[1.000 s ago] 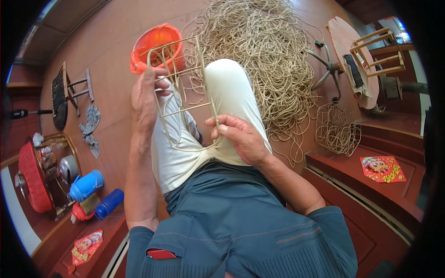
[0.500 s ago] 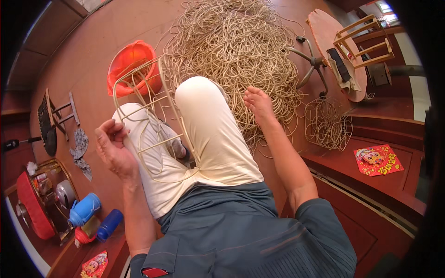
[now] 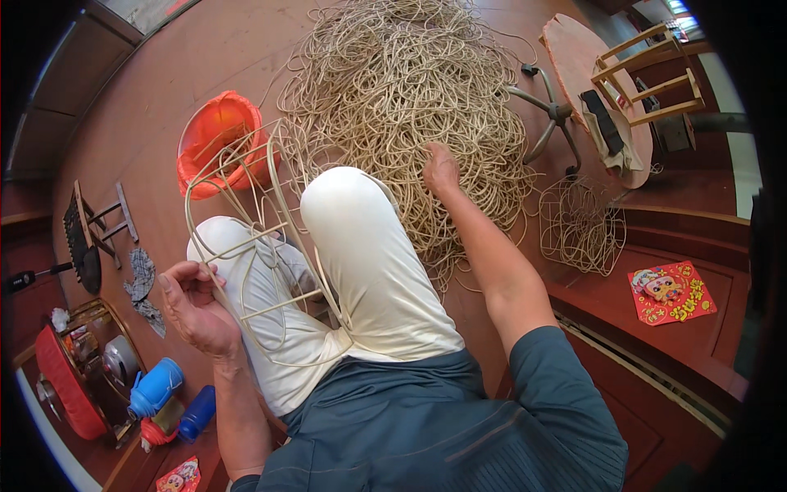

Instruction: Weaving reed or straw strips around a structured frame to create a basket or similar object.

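Observation:
An open frame of pale rods with cross rungs point(image 3: 283, 305) leans over my lap, its rounded far end raised beyond my knees. My left hand point(image 3: 199, 310) is at the frame's left side, palm up, with curled fingers around the side rod. My right hand point(image 3: 443, 172) reaches past my right knee over a big tangled heap of tan cord point(image 3: 410, 90) on the floor. Its fingers are drawn together at the heap's surface; whether a strand is between them is hidden.
An orange-lined bucket point(image 3: 193, 156) with cord stands beyond the frame. On the right are a wheeled chair base point(image 3: 557, 111), a round board point(image 3: 566, 49), a wooden stool point(image 3: 648, 70) and another corded frame point(image 3: 582, 225). A blue jug point(image 3: 156, 385) stands at lower left.
My right hand has moved slightly left and farther out onto the cord heap, its fingers closing together. The frame and my left hand sit a little lower in view, as the view has shifted.

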{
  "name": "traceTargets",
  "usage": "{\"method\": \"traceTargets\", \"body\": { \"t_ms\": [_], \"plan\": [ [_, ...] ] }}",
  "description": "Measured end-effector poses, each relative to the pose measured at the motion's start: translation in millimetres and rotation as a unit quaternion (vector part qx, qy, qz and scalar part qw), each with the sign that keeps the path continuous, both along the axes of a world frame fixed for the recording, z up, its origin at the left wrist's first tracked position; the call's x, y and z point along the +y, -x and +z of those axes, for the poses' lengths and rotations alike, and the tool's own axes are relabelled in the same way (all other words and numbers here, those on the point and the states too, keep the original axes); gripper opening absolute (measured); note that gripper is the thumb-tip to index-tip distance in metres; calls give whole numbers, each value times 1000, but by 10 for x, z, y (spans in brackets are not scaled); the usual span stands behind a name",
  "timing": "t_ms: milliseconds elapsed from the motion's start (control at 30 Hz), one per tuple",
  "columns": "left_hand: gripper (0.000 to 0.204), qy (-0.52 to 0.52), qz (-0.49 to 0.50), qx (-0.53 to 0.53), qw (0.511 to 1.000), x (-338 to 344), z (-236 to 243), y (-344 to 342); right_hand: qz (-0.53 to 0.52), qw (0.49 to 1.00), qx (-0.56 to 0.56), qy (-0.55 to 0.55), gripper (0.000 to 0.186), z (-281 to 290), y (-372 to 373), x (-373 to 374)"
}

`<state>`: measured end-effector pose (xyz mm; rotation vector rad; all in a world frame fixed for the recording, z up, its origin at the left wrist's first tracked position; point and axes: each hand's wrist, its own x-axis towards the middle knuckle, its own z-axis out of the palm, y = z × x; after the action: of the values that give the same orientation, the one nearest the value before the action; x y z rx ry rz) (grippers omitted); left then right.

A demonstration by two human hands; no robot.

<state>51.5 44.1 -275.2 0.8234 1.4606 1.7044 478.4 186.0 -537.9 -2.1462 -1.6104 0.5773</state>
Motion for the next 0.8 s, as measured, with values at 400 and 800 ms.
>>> {"method": "traceTargets", "body": {
  "t_ms": [400, 800],
  "plan": [
    [53, -5, 11, 2, 1000, 49, 50, -155, 137, 987, -79, 30, 44, 215, -50, 706],
    [54, 1, -10, 18, 1000, 34, 57, -146, 137, 970, -201, 22, 29, 398, -359, 638]
  ]
}}
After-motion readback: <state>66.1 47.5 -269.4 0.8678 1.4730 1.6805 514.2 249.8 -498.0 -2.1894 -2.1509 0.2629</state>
